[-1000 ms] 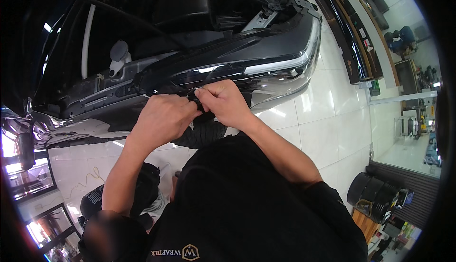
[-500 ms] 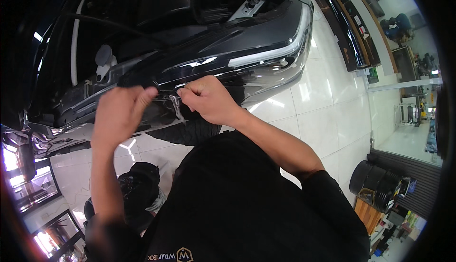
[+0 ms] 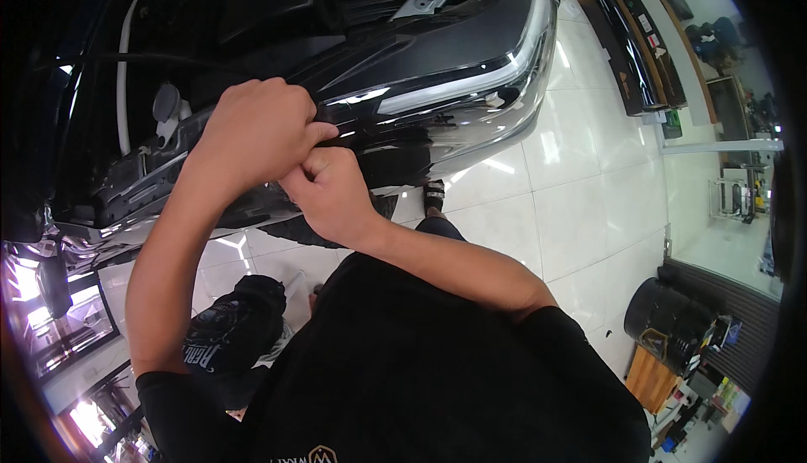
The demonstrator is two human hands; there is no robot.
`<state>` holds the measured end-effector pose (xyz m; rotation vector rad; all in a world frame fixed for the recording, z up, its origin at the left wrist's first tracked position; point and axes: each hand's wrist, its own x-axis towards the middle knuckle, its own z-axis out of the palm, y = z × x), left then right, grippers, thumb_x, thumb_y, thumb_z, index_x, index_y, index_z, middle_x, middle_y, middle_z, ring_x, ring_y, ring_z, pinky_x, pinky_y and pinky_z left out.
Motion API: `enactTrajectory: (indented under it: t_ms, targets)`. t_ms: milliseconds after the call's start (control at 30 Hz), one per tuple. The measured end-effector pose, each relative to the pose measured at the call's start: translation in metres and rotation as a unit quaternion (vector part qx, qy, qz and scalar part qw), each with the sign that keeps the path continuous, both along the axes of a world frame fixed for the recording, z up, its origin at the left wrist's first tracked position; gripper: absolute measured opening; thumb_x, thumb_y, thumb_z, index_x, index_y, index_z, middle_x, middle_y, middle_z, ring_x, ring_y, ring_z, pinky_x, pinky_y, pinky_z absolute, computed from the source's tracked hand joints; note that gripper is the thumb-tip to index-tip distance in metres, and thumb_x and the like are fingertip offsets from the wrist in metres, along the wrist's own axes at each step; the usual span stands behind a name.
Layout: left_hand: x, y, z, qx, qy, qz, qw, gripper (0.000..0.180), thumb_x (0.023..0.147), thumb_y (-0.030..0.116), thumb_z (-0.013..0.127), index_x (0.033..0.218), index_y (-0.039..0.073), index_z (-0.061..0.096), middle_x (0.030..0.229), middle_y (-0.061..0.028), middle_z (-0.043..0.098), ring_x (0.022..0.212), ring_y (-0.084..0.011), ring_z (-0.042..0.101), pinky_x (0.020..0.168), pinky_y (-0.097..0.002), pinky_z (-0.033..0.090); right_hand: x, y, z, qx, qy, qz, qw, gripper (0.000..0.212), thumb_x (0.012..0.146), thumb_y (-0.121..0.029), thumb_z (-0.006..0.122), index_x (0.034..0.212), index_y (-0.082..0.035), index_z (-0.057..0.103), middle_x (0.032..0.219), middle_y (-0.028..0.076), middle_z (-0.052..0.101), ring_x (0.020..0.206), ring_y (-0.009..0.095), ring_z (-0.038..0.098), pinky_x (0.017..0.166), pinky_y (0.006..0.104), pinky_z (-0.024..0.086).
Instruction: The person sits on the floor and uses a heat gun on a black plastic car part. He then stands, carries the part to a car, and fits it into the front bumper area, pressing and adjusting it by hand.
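Glossy white floor tiles [image 3: 580, 211] spread beneath the car, with a black cylindrical bin [image 3: 668, 316] beside a small wooden stand [image 3: 649, 376] at the lower right, a sandalled foot [image 3: 434, 195] on the tiles, and long dark panels [image 3: 626, 34] lying along the upper right.

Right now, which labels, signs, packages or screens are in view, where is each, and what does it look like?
Small tags: pale and orange rectangles on the long dark display shelf, upper right.
Green card: small, upright, at that shelf's near end.
Colourful packages: small boxes, lower right by the dark round bin; too blurred to describe further.
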<state>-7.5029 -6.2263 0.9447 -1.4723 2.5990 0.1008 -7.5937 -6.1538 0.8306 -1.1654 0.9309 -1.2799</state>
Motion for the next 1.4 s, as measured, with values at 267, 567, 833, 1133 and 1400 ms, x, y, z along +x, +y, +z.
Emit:
enactTrajectory:
  t_ms: [267, 567, 833, 1133, 1400]
  targets:
    - [0.019, 0.013, -0.017, 0.035, 0.181, 0.001, 0.983, 0.036, 0.093, 0.022, 0.069, 0.065, 0.001, 0.064, 0.056, -0.0141, 0.057, 0.050, -0.0303, 0.054, 0.058, -0.0402, 0.043, -0.002, 0.005, -0.006, -0.033, 0.049, -0.032, 0.998, 0.030, 0.093, -0.015, 0.071, 0.072, 0.006, 0.068, 0.058, 0.020, 0.060, 0.049, 0.034, 0.060, 0.050, 0.0411, 0.042]
    - [0.028, 0.030, -0.034, -0.011, 0.255, -0.013, 0.967, 0.033, 0.091, 0.017, 0.071, 0.065, 0.001, 0.060, 0.056, -0.0117, 0.055, 0.048, -0.0274, 0.050, 0.051, -0.0383, 0.038, -0.009, 0.010, -0.013, -0.120, 0.114, -0.052, 0.985, 0.026, 0.089, -0.014, 0.073, 0.069, 0.002, 0.069, 0.059, 0.018, 0.063, 0.053, 0.034, 0.064, 0.051, 0.0409, 0.046]
    - [0.031, 0.041, -0.046, -0.015, 0.319, 0.000, 0.948, 0.033, 0.091, 0.011, 0.072, 0.064, 0.001, 0.057, 0.057, -0.0110, 0.053, 0.048, -0.0266, 0.047, 0.049, -0.0359, 0.036, -0.007, 0.015, -0.021, -0.181, 0.153, -0.085, 0.968, 0.016, 0.085, -0.011, 0.074, 0.074, 0.000, 0.070, 0.068, 0.016, 0.067, 0.058, 0.035, 0.066, 0.052, 0.0392, 0.049]
    - [0.033, 0.036, -0.041, -0.010, 0.328, -0.012, 0.944, 0.032, 0.094, 0.013, 0.072, 0.068, -0.001, 0.058, 0.060, -0.0132, 0.055, 0.051, -0.0274, 0.050, 0.052, -0.0375, 0.038, -0.058, 0.026, 0.012, -0.076, 0.230, 0.032, 0.970, 0.022, 0.092, -0.014, 0.070, 0.074, -0.001, 0.066, 0.066, 0.015, 0.064, 0.058, 0.036, 0.064, 0.054, 0.0414, 0.047]
    - [0.036, 0.026, -0.028, 0.055, 0.295, 0.073, 0.951, 0.041, 0.098, 0.023, 0.070, 0.070, -0.002, 0.055, 0.057, -0.0044, 0.042, 0.056, -0.0100, 0.038, 0.054, -0.0326, 0.031, -0.075, 0.009, 0.015, -0.069, 0.199, -0.032, 0.977, 0.030, 0.095, -0.020, 0.068, 0.072, 0.000, 0.065, 0.060, 0.017, 0.060, 0.053, 0.036, 0.060, 0.053, 0.0415, 0.044]
